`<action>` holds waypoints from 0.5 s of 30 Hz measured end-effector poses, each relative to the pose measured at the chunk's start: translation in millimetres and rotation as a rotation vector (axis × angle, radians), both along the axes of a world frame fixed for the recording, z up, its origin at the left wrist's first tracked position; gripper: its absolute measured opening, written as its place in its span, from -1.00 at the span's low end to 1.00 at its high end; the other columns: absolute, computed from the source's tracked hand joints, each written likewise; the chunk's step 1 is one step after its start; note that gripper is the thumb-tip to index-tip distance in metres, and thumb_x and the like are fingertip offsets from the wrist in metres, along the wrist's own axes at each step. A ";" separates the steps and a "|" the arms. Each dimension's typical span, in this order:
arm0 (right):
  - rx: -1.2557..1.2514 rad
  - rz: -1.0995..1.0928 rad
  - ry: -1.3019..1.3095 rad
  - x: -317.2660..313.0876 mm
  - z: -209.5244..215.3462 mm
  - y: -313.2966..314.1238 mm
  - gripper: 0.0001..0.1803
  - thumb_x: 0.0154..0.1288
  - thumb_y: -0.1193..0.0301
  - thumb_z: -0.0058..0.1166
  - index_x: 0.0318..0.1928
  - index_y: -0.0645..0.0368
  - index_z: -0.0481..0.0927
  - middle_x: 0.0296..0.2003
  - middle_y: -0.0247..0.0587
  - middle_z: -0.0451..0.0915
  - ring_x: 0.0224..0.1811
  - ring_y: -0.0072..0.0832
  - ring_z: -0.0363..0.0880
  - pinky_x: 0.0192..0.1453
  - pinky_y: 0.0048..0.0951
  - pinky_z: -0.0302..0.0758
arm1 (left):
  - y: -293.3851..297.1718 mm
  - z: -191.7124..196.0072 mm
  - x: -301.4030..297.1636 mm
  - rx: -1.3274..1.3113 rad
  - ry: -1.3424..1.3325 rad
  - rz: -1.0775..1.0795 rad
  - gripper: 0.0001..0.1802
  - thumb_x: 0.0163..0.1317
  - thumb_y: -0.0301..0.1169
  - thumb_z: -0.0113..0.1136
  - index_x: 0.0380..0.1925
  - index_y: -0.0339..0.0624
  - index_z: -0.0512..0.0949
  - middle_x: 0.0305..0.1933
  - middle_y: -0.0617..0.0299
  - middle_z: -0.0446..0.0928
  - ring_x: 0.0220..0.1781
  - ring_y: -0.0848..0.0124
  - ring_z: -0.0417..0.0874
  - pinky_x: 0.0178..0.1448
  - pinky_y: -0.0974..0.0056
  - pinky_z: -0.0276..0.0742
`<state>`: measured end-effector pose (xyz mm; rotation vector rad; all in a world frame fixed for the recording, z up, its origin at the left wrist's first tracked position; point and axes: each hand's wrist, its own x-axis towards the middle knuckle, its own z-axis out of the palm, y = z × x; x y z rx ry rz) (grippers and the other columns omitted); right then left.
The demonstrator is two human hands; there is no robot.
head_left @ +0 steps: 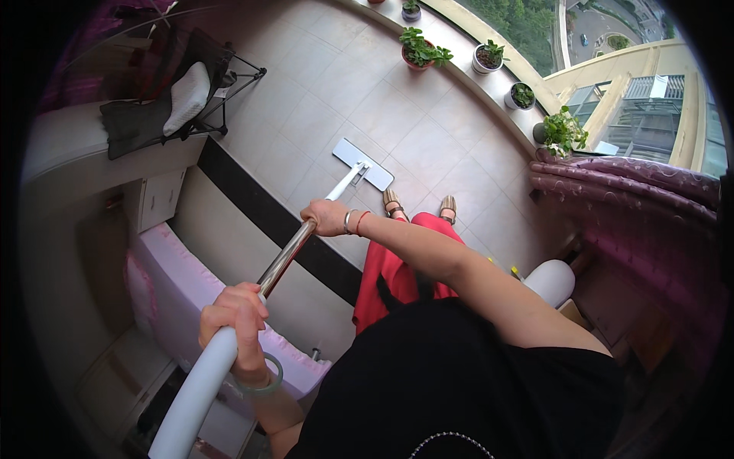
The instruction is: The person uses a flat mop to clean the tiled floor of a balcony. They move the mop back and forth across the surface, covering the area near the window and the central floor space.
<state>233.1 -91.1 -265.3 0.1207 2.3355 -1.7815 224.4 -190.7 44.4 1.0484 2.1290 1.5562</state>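
A flat mop (289,256) slants across the view, its handle white at the near end and shiny metal further down. My left hand (235,325), with a pale green bangle at the wrist, is closed round the upper part of the handle. Lower down, my right hand (327,217) grips the pole, fingers wrapped about it; a silver bracelet and a red string circle that wrist. The mop's white rectangular head (376,176) lies flat on the tiled floor (306,92), just ahead of my sandalled feet (393,203).
Potted plants (423,52) stand along the window ledge (511,118) at the far right. A folding chair (164,107) with a white pillow is at the far left. A dark strip (252,203) borders the floor; a pink-covered bed (180,268) is beyond it. Purple curtains (627,191) hang right.
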 end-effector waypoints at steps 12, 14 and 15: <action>0.142 -0.284 -0.174 153.8 25.7 106.4 -0.81 0.27 0.29 0.00 -0.38 0.10 0.56 -0.34 -0.08 0.57 -0.16 -0.12 0.56 -0.13 -0.11 0.53 | 81.5 -27.3 78.6 0.225 -0.101 -0.397 -0.74 0.06 -0.54 0.35 -0.54 -0.13 0.40 -0.62 0.27 0.48 -0.57 0.38 0.54 -0.22 0.14 0.60; 0.198 -0.382 -0.220 189.6 17.8 126.9 -0.77 0.29 0.26 0.01 -0.41 0.13 0.53 -0.38 -0.08 0.56 -0.14 -0.14 0.55 -0.13 -0.11 0.52 | 97.3 -42.6 84.6 0.263 -0.167 -0.456 -0.75 0.11 -0.53 0.32 -0.53 -0.13 0.39 -0.62 0.28 0.47 -0.56 0.39 0.53 -0.20 0.14 0.58; 0.210 -0.471 -0.241 208.1 12.6 131.5 -0.75 0.30 0.24 0.02 -0.42 0.14 0.52 -0.39 -0.09 0.56 -0.15 -0.14 0.54 -0.15 -0.11 0.52 | 104.8 -50.0 93.3 0.271 -0.203 -0.498 -0.75 0.11 -0.55 0.32 -0.54 -0.13 0.39 -0.63 0.28 0.46 -0.56 0.39 0.53 -0.21 0.15 0.57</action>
